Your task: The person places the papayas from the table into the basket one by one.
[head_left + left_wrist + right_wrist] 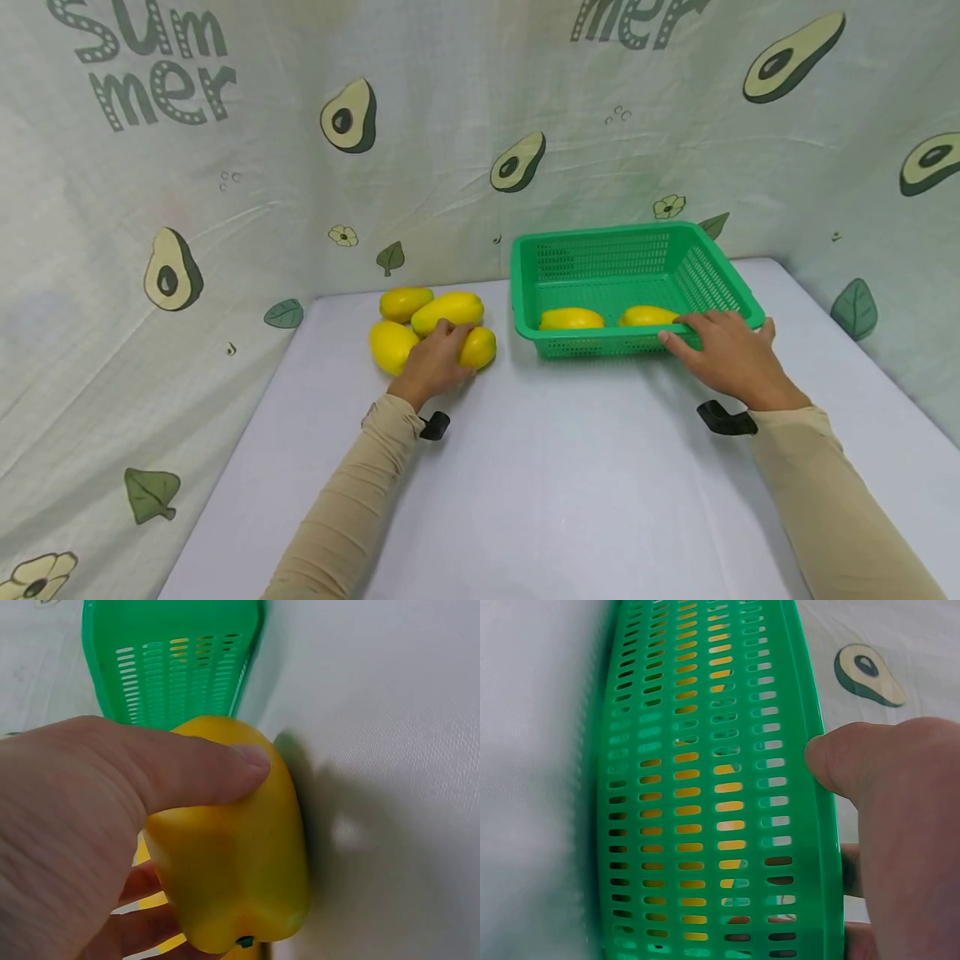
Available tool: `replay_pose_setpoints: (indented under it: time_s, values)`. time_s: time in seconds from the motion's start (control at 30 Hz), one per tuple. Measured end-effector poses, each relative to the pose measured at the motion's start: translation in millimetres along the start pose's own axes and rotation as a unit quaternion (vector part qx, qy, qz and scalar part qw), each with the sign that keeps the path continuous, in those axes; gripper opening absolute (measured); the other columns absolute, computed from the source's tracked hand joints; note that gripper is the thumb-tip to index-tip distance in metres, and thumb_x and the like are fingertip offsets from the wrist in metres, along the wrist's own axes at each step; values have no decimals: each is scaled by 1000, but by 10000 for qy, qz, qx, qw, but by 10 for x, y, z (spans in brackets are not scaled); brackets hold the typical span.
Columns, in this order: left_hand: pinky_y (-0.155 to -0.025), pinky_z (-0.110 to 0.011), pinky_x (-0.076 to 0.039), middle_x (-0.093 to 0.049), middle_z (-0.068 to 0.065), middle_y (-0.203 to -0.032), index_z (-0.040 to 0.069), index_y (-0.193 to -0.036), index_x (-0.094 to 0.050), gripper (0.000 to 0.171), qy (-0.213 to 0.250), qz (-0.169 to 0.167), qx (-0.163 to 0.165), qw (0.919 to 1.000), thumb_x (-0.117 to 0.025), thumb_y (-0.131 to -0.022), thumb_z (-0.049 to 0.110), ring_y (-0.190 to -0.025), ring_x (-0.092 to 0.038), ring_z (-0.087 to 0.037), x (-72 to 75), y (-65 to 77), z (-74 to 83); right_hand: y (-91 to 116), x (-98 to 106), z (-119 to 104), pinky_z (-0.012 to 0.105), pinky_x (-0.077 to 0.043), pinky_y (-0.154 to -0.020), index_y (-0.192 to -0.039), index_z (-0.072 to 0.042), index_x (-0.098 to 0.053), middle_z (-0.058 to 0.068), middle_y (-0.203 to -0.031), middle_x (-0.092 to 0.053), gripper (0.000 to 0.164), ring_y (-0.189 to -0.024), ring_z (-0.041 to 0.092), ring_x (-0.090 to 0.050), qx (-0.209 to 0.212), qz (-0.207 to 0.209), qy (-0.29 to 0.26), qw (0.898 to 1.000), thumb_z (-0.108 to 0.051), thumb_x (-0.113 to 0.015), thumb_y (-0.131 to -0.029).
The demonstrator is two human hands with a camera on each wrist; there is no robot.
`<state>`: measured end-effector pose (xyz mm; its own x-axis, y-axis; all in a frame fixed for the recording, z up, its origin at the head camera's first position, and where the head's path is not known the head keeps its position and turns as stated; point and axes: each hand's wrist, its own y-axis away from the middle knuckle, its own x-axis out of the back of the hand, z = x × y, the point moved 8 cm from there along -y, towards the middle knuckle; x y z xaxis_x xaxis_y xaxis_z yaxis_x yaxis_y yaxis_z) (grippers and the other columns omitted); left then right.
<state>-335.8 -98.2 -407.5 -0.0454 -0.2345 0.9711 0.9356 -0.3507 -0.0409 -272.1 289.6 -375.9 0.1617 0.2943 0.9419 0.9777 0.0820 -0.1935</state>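
Head view: three loose yellow fruits (448, 311) and a green basket (607, 345) containing two fruits (572, 318) flank the left hand (437, 364), which grips another yellow fruit (480, 347), white desk (577, 467) below, avocado-print cloth (435, 150) behind; left wrist view: thumb (199, 766) across that fruit, basket beyond; right wrist view: right hand (907, 810) pinching basket rim.

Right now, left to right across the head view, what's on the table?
Front-left loose yellow fruit → left hand → gripped yellow fruit → green basket, with left basket fruit then right basket fruit → right hand. Two rear loose fruits omitted: overlapping.
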Motion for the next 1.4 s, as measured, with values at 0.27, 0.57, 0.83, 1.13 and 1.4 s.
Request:
replay_pose_setpoints:
  time_s: [0.27,0.57,0.83,1.13,1.4]
  values:
    - [-92,-48,-49,-49,-12,-128,21,-149,-46,74,314,25,43,9995,-80,-85,39,-101,-56,-27,35,-14,19,9,0,5,88,-5,-93,-131,1,-59,31,-133,-53,74,-125,50,-40,-22,26,-20,10000,-64,-41,-100]
    - [-97,-48,-47,-48,-10,-133,18,-149,-45,77,1236,79,180,9921,-77,-84,44,-108,-55,-26,63,-22,-1,12,-9,5,88,-5,-93,-131,0,-60,31,-132,-53,73,-124,51,-40,-30,11,-28,10000,-64,-41,-100]
    - [-103,-44,-44,-50,-8,-137,10,-148,-45,73,2468,196,171,9687,-75,-87,37,-116,-51,-25,117,-13,-10,14,-11,10,88,-5,-93,-131,0,-60,31,-132,-53,73,-125,51,-40,-32,-2,-14,10000,-64,-42,-100]
    - [-95,-42,-50,-50,-6,-138,13,-150,-42,73,3298,180,393,9430,-72,-89,41,-114,-53,-25,173,-46,-13,15,-5,14,88,-5,-93,-131,0,-60,31,-132,-53,71,-124,51,-41,-25,26,-46,10000,-62,-43,-100]
    - [-92,-40,-52,-49,-5,-136,17,-149,-43,73,3979,227,506,9158,-70,-89,47,-113,-53,-24,231,-53,20,10,-2,8,89,-5,-92,-131,0,-60,31,-132,-53,69,-124,51,-41,2,9,-11,10000,-60,-44,-101]
